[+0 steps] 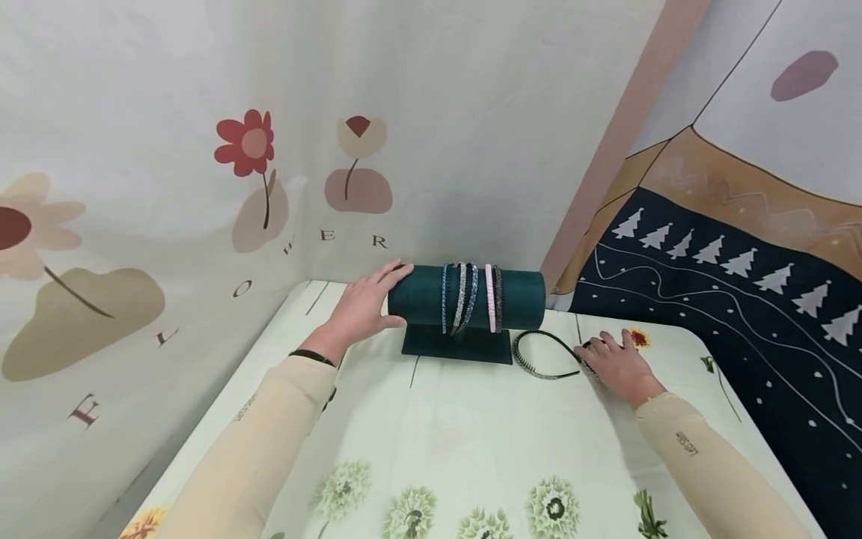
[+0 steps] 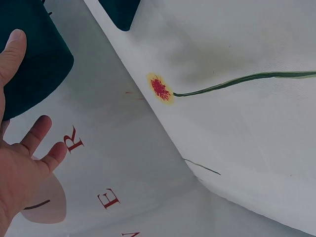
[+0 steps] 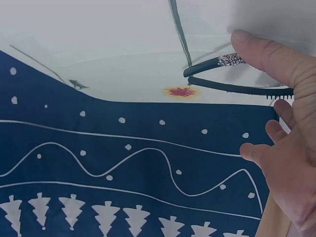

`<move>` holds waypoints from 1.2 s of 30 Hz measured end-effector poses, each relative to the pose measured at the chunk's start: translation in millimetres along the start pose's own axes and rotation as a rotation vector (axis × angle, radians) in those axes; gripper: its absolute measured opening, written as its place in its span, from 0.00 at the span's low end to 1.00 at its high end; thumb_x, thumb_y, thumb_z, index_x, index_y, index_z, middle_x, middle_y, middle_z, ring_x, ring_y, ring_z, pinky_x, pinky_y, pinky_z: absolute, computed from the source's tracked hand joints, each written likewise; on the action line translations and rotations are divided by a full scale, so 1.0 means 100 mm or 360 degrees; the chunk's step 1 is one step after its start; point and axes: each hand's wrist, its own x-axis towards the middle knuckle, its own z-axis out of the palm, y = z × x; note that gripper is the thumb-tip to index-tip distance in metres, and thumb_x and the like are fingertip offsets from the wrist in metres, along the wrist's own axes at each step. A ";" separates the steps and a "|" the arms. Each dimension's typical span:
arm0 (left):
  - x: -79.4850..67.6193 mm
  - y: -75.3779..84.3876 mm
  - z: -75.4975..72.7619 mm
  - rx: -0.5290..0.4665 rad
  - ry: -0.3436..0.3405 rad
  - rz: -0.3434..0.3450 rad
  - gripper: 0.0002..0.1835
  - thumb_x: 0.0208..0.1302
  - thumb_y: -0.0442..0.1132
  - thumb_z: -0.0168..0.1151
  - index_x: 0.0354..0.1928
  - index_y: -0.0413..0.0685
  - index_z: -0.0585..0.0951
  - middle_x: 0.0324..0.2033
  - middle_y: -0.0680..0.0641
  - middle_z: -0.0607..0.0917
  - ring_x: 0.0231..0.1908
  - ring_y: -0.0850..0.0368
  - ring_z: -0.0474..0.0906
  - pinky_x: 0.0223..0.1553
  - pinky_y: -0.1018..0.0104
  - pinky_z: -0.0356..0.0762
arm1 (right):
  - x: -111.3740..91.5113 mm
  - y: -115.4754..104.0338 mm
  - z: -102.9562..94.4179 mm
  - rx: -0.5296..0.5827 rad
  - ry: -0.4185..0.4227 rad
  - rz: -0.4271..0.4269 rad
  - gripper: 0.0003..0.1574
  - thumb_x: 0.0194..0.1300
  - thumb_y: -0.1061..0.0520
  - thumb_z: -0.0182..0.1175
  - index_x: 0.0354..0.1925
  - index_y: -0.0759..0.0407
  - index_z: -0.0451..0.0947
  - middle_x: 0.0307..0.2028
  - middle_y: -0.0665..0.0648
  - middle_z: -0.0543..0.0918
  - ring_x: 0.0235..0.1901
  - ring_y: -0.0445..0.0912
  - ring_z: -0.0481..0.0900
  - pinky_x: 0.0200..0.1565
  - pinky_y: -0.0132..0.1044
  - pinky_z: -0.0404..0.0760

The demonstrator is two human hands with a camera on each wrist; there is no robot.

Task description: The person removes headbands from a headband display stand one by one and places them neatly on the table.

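A dark green velvet headband stand with a roll on a flat base stands at the table's back. My left hand holds the roll's left end, thumb in front and fingers over the top; in the left wrist view the thumb lies on the velvet. Several sparkly headbands circle the roll, among them a pink headband and a blue headband. To the right of the base a black toothed headband lies on the table. My right hand pinches a black rhinestone headband between thumb and fingers, partly hidden.
A pale cloth with printed flowers covers the table. Behind and left of it hangs a light curtain with flowers and letters. On the right hangs a dark blue cloth with white trees.
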 end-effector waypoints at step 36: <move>-0.03 0.04 -0.02 -0.0015 0.0005 -0.0001 0.57 0.64 0.50 0.79 0.87 0.69 0.52 0.88 0.50 0.49 0.80 0.31 0.61 0.77 0.26 0.59 | -0.08 -0.01 -0.03 0.0133 -0.0013 0.0057 0.37 0.72 0.73 0.61 0.75 0.56 0.69 0.69 0.69 0.77 0.69 0.68 0.74 0.66 0.76 0.73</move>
